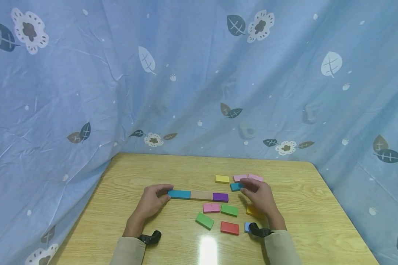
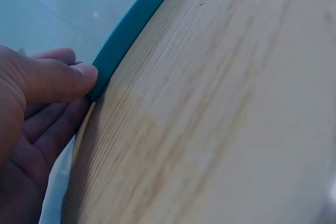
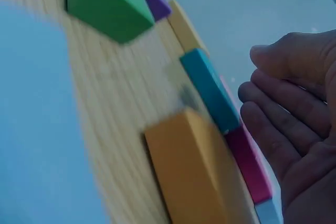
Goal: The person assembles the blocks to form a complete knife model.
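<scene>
My left hand [image 1: 155,200] pinches the left end of a blue block [image 1: 180,194] between thumb and fingers. In the left wrist view the thumb lies against that block's [image 2: 128,30] near side, with fingers behind it. A natural wood block [image 1: 201,195] and a purple block [image 1: 220,197] continue the row to the right, end to end. My right hand [image 1: 262,195], fingers loosely bent, hovers beside a second blue block [image 1: 236,187]. In the right wrist view a gap shows between the fingertips and this blue block [image 3: 211,90].
A yellow block [image 1: 222,179] and two pink ones [image 1: 255,177] lie behind. Nearer me are a pink block [image 1: 211,208], green blocks [image 1: 204,221], a red block [image 1: 230,228], an orange block [image 1: 253,211] and a light blue block [image 1: 247,227]. A blue curtain [image 1: 192,92] hangs behind the table.
</scene>
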`<state>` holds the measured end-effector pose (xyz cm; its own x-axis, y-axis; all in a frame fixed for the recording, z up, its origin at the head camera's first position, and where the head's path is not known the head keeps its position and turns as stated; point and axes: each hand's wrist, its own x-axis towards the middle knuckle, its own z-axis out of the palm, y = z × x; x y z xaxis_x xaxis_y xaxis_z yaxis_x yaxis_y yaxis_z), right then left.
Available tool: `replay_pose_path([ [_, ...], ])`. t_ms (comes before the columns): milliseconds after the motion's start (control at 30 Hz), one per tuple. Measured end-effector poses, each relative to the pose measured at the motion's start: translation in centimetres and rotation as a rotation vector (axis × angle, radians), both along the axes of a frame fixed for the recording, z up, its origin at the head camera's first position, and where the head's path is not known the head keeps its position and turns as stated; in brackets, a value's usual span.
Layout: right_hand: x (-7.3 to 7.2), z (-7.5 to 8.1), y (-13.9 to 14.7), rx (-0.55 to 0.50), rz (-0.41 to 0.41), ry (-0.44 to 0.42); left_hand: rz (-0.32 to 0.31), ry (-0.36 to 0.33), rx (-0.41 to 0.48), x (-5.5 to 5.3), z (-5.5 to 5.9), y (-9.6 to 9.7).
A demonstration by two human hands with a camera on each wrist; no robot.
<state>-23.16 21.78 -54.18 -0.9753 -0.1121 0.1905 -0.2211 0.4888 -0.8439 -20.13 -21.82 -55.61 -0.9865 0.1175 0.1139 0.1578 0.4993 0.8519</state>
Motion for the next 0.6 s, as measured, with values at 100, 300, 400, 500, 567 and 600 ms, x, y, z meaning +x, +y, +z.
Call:
replay_pose_path([
  [100, 0.0, -0.1, 0.6, 0.004, -0.005, -0.031, -0.001, 0.000, -0.003, 0.0, 0.1, 0.0],
  [300, 1.1, 0.3, 1.2, -0.007, 0.048, -0.098, 0.008, -0.013, 0.007, 0.0, 0.1, 0.0],
  [400, 1.9, 0.7, 1.6, 0.019, 0.070, -0.116, 0.010, -0.016, 0.009, -0.1, 0.0, 0.0],
  [500, 2.4, 0.9, 2.1, 0.034, 0.055, -0.085, 0.005, -0.013, 0.006, -0.2, 0.0, 0.0],
  [567, 2.5, 0.9, 2.4, 0.024, 0.018, -0.063, 0.001, -0.013, 0.004, -0.2, 0.0, 0.0],
  [600, 2.6, 0.9, 2.5, 0.016, 0.004, -0.056, 0.000, -0.011, 0.003, -0.2, 0.0, 0.0],
])
